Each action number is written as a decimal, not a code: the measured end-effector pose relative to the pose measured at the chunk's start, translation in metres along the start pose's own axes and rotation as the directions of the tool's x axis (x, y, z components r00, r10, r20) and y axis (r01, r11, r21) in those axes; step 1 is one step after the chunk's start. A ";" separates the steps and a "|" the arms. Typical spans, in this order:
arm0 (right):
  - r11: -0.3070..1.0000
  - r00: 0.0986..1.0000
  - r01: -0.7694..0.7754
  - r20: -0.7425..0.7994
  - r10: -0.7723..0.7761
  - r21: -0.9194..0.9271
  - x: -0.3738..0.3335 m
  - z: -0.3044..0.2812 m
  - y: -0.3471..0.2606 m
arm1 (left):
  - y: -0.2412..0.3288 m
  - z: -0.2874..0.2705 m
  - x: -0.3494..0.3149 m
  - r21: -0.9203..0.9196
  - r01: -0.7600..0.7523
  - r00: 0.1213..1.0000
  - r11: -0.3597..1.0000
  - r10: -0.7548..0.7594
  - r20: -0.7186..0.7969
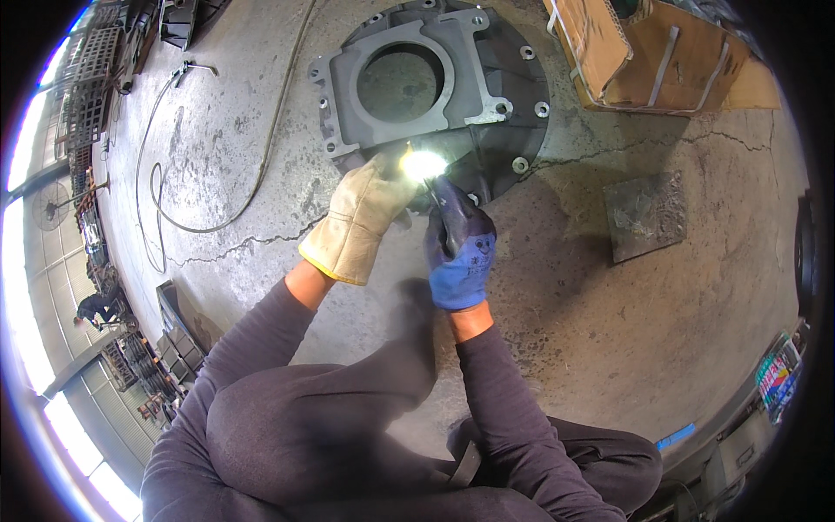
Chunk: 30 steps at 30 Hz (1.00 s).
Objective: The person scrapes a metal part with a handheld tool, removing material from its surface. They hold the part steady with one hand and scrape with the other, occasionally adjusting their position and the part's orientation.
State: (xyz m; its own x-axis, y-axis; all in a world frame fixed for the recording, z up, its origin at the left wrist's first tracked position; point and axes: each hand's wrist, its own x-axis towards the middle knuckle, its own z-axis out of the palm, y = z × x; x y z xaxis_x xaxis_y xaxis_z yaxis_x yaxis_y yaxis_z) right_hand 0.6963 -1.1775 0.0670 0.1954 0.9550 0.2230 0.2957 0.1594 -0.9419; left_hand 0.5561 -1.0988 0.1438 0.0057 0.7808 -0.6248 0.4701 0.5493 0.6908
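Observation:
A large round grey metal casting [391, 132] with a wide central hole and bolt holes round its rim lies on the floor in front of me. At its near edge my left hand [352, 228], in a beige leather work glove, has its fingers curled in. Close beside it is my right hand [461, 261], in a blue glove with dark coated fingers, closed with its fingers pointing toward the casting. Between the fingertips of both hands a bright white light [424, 164] glares. The glare hides what the fingers hold.
A torn cardboard box [670, 61] stands at the far right, with a square metal plate [645, 216] nearer on the floor. A hose [263, 174] and an air blow gun [183, 71] lie at left. Racks, a fan [54, 204] and another person [100, 304] are farther left.

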 end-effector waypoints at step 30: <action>0.999 0.998 0.052 -0.028 -0.051 0.008 0.000 0.003 0.000 | 0.006 -0.001 -0.003 0.049 0.027 1.000 0.998 -0.028 0.015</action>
State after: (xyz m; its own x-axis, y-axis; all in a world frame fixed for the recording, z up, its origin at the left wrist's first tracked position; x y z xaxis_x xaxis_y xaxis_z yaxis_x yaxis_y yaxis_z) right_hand 0.6936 -1.1767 0.0666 0.2059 0.9382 0.2780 0.2974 0.2106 -0.9312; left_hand 0.5581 -1.0972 0.1500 0.0061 0.7606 -0.6491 0.5130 0.5549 0.6550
